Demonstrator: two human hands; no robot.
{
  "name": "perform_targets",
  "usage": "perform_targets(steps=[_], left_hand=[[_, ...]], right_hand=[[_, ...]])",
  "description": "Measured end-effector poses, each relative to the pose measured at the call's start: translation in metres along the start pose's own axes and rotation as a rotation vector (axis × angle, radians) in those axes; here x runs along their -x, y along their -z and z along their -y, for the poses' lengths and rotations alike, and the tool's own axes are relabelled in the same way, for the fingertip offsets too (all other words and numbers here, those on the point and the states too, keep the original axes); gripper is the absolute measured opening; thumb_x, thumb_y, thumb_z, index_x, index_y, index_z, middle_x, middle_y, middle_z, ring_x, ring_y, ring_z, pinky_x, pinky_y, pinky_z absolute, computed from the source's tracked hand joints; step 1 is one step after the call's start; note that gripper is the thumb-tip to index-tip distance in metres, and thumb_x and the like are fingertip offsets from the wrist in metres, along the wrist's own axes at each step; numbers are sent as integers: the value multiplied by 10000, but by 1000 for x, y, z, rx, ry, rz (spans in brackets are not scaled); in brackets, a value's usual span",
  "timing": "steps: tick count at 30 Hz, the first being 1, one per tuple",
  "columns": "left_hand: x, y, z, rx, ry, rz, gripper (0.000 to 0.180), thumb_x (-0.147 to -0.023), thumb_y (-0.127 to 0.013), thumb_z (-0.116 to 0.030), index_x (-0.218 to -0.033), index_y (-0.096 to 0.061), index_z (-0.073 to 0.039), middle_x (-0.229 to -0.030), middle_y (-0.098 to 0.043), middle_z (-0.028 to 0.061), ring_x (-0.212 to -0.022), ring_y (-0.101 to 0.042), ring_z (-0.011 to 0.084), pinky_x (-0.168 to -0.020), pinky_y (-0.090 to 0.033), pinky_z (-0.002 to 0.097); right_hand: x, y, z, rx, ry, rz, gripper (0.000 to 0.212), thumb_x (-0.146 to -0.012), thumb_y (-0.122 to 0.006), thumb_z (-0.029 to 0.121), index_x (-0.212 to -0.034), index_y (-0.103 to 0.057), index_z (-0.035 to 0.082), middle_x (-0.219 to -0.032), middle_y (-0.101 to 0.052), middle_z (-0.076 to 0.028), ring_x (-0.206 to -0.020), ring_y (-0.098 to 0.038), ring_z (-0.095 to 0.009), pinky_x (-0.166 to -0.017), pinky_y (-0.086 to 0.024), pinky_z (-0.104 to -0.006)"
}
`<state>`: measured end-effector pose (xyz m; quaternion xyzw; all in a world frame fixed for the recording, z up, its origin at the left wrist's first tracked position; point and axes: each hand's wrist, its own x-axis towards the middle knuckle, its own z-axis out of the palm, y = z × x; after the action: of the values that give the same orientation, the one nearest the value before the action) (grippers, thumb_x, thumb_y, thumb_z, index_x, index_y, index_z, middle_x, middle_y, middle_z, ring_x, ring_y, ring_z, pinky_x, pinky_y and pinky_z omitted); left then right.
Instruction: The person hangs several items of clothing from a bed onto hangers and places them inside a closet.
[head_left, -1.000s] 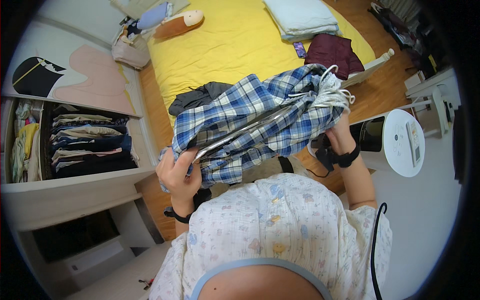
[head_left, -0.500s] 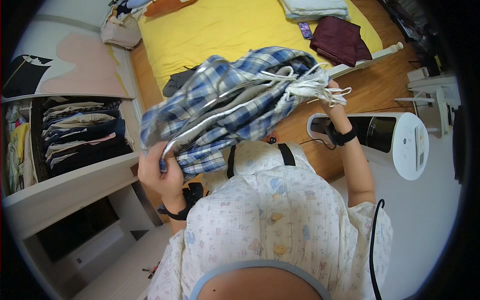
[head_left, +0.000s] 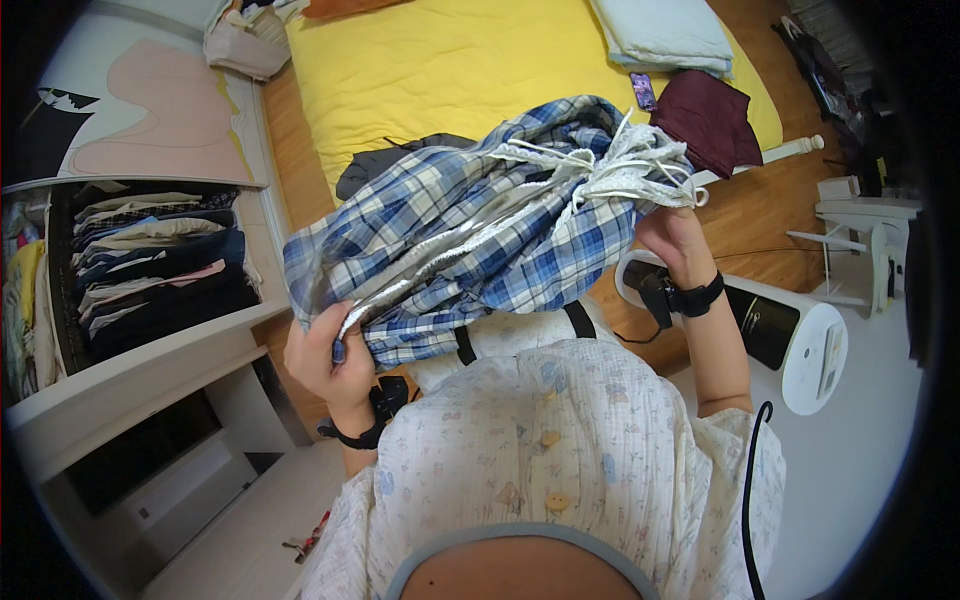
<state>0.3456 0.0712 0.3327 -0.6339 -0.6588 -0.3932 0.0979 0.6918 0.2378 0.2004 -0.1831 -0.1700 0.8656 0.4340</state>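
Observation:
A blue-and-white plaid garment (head_left: 545,255) hangs stretched between my two hands above my lap. White laces (head_left: 625,165) and a white lacy panel are bunched at its right end, and a pale edge runs along its folds. My left hand (head_left: 330,355) is closed in a pinch on the garment's lower left edge. My right hand (head_left: 675,240) grips the right end from beneath the lacy part; its fingers are mostly hidden behind the cloth. Dark straps circle both wrists.
A yellow-covered bed (head_left: 450,70) lies ahead, bearing a dark grey garment (head_left: 390,165), a folded maroon garment (head_left: 705,120), a phone (head_left: 643,92) and folded pale bedding (head_left: 665,35). Left is a wardrobe with hanging clothes (head_left: 160,265). Right stands a white cylindrical appliance (head_left: 815,355).
My right hand has come lower and nearer to me, still holding the garment. The plaid cloth hangs more spread out, with its lacy end turned more into view.

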Motion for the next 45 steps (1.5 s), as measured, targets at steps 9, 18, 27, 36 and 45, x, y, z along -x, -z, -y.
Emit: perform_targets(steps=[9, 18, 27, 36, 45], left_hand=[[-38, -25, 47, 45, 5, 17, 158, -730, -691, 32, -871, -649, -29, -785, -654, 127, -667, -595, 275, -624, -455, 312], [-61, -45, 90, 127, 32, 56, 150, -736, -683, 32, -871, -644, -18, -801, -651, 124, -670, -586, 276, -608, -447, 317], [-73, -63, 87, 205, -83, 150, 208, -686, -674, 66, -855, -659, -53, -746, -646, 117, -633, -565, 269, -559, -422, 319], [-62, -58, 74, 243, -50, 135, 229, -648, -689, 9, -858, -661, -78, -734, -609, 142, -636, -582, 319, -557, -441, 350], [-46, -51, 52, 152, -135, 102, 325, -581, -621, 64, -873, -663, -74, -769, -603, 159, -642, -574, 332, -544, -439, 354]], right_hand=[[-55, -38, -16, -200, -22, -32, 290, -976, -448, 132, -1227, -512, 1, -1247, -562, -120, -1125, -547, -223, -1027, -405, -371], [-29, -60, -15, 97, -11, -489, 326, -959, -433, 47, -1276, -452, -25, -1267, -543, -148, -1098, -584, -239, -943, -494, -347], [9, -38, -44, 360, 132, -195, 444, -930, -496, 340, -1267, -485, 51, -1216, -541, -129, -1081, -496, -249, -885, -404, -394], [-13, -76, -6, -254, -26, 81, 402, -926, -478, 348, -1157, -458, 19, -990, -507, -126, -862, -452, -240, -776, -419, -346], [-36, -54, 37, -167, -133, -29, 283, -918, -464, 294, -822, -487, 28, -805, -503, -87, -781, -493, -214, -729, -487, -333]])
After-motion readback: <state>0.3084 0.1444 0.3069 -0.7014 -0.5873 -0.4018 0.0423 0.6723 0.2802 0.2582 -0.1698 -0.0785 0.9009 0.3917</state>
